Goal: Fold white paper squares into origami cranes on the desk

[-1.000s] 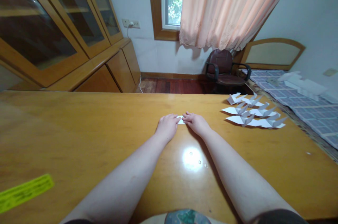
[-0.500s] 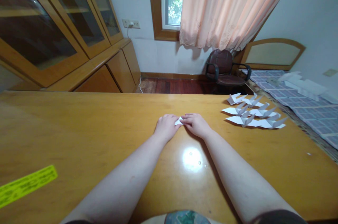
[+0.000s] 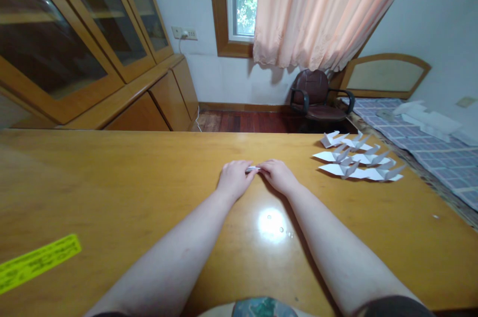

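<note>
Between my hands is a small piece of folded white paper, seen nearly edge-on as a thin strip. My left hand grips its left end, fingers curled on the far side and thumb on the near side. The right end is pinched by my right hand, its fingertips close to those of the left. Most of the paper is hidden by the fingers. Off to the right, several folded white paper cranes stand grouped in rows near the far edge of the table.
The wooden table spans the view. A yellow label with dark writing lies at the left, and a tiny white scrap at the right. Beyond stand a brown armchair, a glass-door cabinet and a bed.
The paper between my hands has turned from showing a small white face to a thin edge. My right fingers have drawn in lower around its end. The cranes have not moved.
</note>
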A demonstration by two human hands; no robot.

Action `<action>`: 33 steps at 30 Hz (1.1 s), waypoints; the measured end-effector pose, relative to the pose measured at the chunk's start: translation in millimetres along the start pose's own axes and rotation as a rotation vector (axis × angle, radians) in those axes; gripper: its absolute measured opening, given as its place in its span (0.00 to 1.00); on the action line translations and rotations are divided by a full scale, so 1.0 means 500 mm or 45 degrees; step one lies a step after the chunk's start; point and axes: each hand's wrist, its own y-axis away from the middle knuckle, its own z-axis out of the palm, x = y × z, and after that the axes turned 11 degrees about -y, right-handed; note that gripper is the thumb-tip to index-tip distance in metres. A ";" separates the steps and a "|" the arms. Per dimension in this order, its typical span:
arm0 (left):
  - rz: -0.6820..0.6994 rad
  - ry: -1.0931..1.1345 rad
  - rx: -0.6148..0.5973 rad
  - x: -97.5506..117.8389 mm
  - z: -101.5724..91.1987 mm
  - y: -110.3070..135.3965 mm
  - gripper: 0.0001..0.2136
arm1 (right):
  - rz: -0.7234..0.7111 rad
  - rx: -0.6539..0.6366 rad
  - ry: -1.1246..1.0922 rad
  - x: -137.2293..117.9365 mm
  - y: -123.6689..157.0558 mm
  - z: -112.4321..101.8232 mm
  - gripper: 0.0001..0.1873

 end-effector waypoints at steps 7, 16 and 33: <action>-0.429 0.483 0.360 -0.013 0.023 -0.015 0.36 | 0.310 0.225 -0.229 0.001 0.006 -0.002 0.13; -0.462 1.497 -0.084 -0.008 0.060 -0.031 0.13 | 0.432 0.183 -0.828 0.005 0.002 0.019 0.18; -0.363 0.774 -0.129 -0.015 0.049 -0.023 0.40 | 0.261 0.071 -0.267 -0.011 -0.002 0.008 0.15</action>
